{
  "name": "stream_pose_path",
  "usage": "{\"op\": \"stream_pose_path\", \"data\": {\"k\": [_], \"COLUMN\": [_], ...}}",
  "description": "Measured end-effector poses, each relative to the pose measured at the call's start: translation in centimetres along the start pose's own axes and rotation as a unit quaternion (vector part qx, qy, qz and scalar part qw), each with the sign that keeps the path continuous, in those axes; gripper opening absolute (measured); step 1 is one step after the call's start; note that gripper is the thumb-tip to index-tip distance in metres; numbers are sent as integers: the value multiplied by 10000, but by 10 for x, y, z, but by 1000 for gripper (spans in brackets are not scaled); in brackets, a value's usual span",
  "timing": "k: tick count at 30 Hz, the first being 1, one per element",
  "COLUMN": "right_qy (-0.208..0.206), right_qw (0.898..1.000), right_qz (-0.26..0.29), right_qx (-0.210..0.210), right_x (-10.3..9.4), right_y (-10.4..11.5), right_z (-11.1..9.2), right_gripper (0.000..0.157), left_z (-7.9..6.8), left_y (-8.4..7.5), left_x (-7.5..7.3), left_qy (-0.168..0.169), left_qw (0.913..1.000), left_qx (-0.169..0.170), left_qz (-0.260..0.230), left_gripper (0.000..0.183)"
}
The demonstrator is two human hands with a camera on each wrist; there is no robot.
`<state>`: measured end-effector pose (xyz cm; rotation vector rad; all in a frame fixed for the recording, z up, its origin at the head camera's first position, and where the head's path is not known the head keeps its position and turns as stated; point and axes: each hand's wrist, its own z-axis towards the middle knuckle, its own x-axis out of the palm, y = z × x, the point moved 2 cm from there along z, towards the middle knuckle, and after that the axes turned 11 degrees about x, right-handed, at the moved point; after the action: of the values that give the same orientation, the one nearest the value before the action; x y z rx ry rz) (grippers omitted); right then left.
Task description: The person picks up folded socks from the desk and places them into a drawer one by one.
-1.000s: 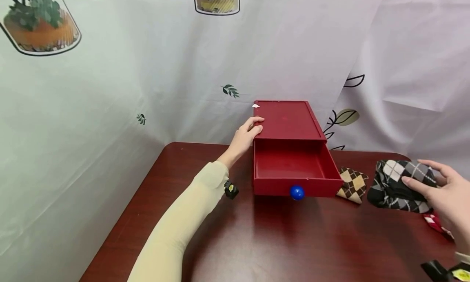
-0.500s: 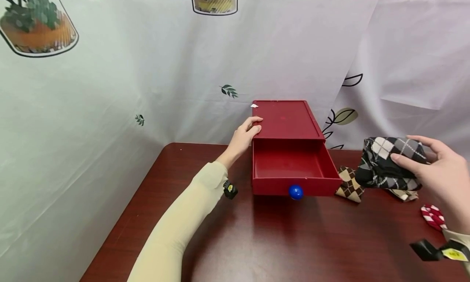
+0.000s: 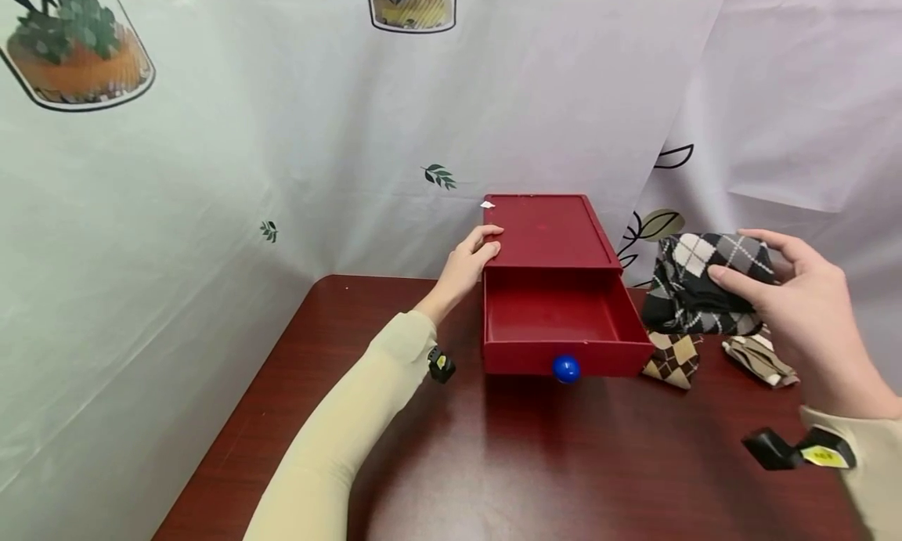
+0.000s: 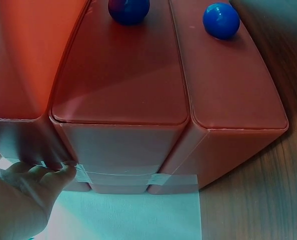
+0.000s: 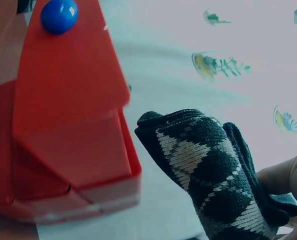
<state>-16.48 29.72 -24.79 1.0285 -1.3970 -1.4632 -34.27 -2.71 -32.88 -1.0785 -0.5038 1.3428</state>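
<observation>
A red drawer cabinet (image 3: 546,228) stands at the back of the table, its top drawer (image 3: 532,358) pulled out by a blue knob (image 3: 566,369) side toward me; the inside shows bare. My left hand (image 3: 465,268) rests on the cabinet's left top edge, fingertips on the lid; the left wrist view shows that hand (image 4: 26,192) against the side. My right hand (image 3: 806,302) pinches a folded pair of black, grey and white argyle socks (image 3: 705,283), thumb in front, raised just right of the drawer. In the right wrist view the socks (image 5: 203,165) appear beside the cabinet.
A brown and tan diamond-patterned sock bundle (image 3: 672,362) lies right of the cabinet, partly hidden by the held socks. Farther right lies a beige folded bundle (image 3: 763,361). Lower drawers with blue knobs (image 4: 221,21) are pushed in. A printed cloth (image 3: 564,95) hangs behind the table (image 3: 493,463).
My right hand has carried the argyle socks left and upward, close to the drawer. The beige bundle has come into view; a red-and-white one is now hidden. My left hand has stayed put.
</observation>
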Motion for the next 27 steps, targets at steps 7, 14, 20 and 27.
{"op": "stream_pose_path", "data": {"k": [7,14,20,27], "right_qy": [-108,-111,171,471], "right_qw": [9945,9853,9875,9868], "right_qz": [-1042,-1691,-1562,-1521], "right_qx": [-9,-214,-87,-290], "right_x": [24,48,75,106], "right_y": [8,9,7,2], "right_z": [0,2,4,6], "right_gripper": [53,50,52,49], "left_z": [1,0,0,-2], "left_y": [0,-1,1,-6], "left_x": [2,1,0,-1], "left_qy": [5,23,8,-25], "left_qw": [10000,10000,10000,9999], "left_qx": [9,12,12,3], "left_qz": [26,-39,41,136], "left_gripper": [31,31,31,31]}}
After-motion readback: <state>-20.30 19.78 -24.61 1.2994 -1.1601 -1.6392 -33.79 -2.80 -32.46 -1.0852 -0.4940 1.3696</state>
